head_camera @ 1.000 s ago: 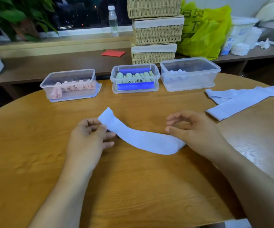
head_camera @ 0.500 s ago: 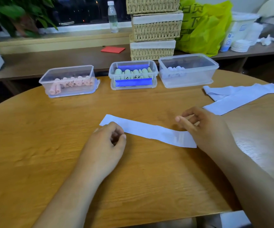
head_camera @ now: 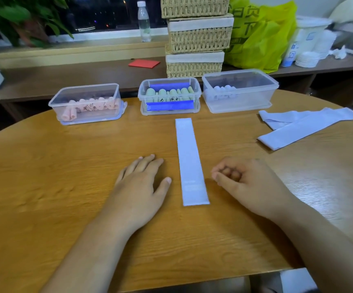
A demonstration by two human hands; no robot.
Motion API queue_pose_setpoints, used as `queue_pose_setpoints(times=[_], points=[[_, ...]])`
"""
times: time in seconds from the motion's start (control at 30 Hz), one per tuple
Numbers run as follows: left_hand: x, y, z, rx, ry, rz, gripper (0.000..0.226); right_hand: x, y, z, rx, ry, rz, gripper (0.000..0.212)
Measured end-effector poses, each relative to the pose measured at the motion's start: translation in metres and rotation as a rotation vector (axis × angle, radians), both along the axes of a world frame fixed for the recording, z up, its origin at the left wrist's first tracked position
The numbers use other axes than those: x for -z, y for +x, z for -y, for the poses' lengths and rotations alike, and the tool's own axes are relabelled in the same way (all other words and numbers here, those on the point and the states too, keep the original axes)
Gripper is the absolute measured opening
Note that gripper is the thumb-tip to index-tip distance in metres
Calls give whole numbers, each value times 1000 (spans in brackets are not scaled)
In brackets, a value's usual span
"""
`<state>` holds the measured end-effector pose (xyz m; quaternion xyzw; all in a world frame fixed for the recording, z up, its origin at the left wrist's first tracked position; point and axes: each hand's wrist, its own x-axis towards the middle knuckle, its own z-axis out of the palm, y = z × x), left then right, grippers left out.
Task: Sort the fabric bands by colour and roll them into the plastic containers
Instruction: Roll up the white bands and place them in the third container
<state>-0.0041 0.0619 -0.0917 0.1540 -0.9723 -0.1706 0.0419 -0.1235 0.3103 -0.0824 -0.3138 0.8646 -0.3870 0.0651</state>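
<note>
Left hand (head_camera: 141,187) lies flat on the table (head_camera: 44,187), fingers straight; right hand (head_camera: 245,182) sits curled, holding nothing. Between them, untouched, a pale lilac band (head_camera: 190,161) lies flat and straight, its far end just short of the middle container (head_camera: 144,108).

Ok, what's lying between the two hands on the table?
In the head view, one pale blue band lies flat between the left hand and right hand, touching neither, pointing lengthwise away from the person.
</note>
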Motion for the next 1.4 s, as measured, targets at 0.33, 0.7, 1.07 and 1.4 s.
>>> queue_pose_setpoints(times=[0.33,0.7,1.07,1.4], points=[[-5,8,-6,171,58,-40,43,10,0,3,-120,208,-269,43],[-12,15,-14,253,71,-34,47,10,-3,2,-133,200,-239,37],[-3,14,-20,543,121,-238,19,14,-2,3,-153,89,-291,34],[-4,12,-22,436,260,-269,8,5,8,3,-331,-12,-272,29]])
